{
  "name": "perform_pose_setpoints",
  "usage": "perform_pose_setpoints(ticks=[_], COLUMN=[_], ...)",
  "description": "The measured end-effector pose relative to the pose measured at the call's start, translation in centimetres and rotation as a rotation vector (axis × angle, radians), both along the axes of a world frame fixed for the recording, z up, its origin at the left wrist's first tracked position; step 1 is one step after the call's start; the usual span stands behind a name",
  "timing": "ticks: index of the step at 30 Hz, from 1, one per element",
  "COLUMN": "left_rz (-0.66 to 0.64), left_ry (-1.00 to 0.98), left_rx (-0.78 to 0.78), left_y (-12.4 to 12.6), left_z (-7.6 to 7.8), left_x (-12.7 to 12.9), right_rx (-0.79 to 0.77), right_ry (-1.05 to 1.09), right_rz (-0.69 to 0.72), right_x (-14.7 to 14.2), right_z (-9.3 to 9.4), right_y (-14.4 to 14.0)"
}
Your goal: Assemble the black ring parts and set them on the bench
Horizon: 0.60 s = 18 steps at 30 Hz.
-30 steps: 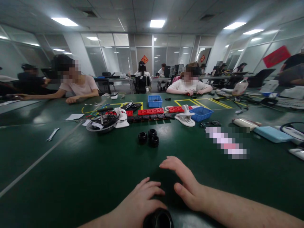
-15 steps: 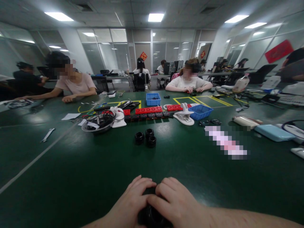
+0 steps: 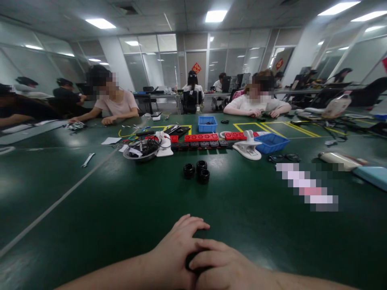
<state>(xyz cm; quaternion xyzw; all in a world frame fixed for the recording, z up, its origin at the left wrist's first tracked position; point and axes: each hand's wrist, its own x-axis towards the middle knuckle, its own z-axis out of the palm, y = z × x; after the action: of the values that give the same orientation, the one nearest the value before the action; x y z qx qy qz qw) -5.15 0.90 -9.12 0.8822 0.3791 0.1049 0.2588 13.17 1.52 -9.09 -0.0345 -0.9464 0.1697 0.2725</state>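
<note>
1. Both hands have drawn closer to the body and lower in view since the earlier frame, when the right hand lay spread on the table; now the left hand (image 3: 177, 251) and right hand (image 3: 225, 268) are pressed together around a small black round part (image 3: 193, 264).
2. Only a dark sliver of that part shows between the fingers; its shape is hard to make out, and the bottom edge of the picture cuts off the wrists.
3. Left-hand fingers curl over the top of the part, right-hand fingers wrap across it from the side; both grips look closed on it.
4. Well ahead on the dark green table (image 3: 90, 225), three black ring-shaped parts (image 3: 197, 172) sit in a tight cluster, touching one another.
5. Beyond them lie a row of red and black blocks (image 3: 202, 141), a round metal bowl of cables (image 3: 142, 150), a white clamp-like stand (image 3: 248, 147) and a blue plastic tray (image 3: 271, 143).
6. A small metal wrench (image 3: 88, 160) lies far left; a blurred strip lies to the right.
7. Between the hands and the ring cluster the tabletop is bare.
8. Other people sit along the far side.
</note>
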Motion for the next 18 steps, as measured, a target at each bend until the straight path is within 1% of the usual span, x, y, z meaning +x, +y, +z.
perform_pose_setpoints(ticks=[2,4,6,8,10,12,15,18], left_rz=[-0.012,-0.007,-0.014,-0.016,-0.013,-0.009,-0.018,-0.020], left_ry=[0.030,0.030,0.023,0.012,0.010,0.020,0.018,0.001], left_rx=[0.007,0.017,0.019,0.023,0.033,0.047,0.080,0.100], left_y=[0.0,0.0,0.0,0.0,-0.1,-0.1,-0.3,-0.4], left_z=[0.0,0.1,0.0,-0.1,-0.1,-0.1,0.1,0.4], left_x=[0.0,0.0,0.0,0.0,0.1,0.2,0.4,0.5], right_rx=[-0.001,0.020,0.023,-0.013,-0.049,-0.044,0.020,0.055], right_ry=[0.007,0.033,0.061,0.057,0.042,0.004,-0.059,-0.084], right_rz=[0.010,-0.019,-0.107,-0.235,-0.350,-0.417,-0.431,-0.363], right_x=[0.4,1.0,1.4,1.4,1.1,0.8,0.5,0.6], right_z=[0.5,1.4,2.3,2.6,2.4,1.9,1.5,1.8], right_y=[-0.2,-0.5,-0.9,-1.1,-1.3,-1.3,-1.3,-1.3])
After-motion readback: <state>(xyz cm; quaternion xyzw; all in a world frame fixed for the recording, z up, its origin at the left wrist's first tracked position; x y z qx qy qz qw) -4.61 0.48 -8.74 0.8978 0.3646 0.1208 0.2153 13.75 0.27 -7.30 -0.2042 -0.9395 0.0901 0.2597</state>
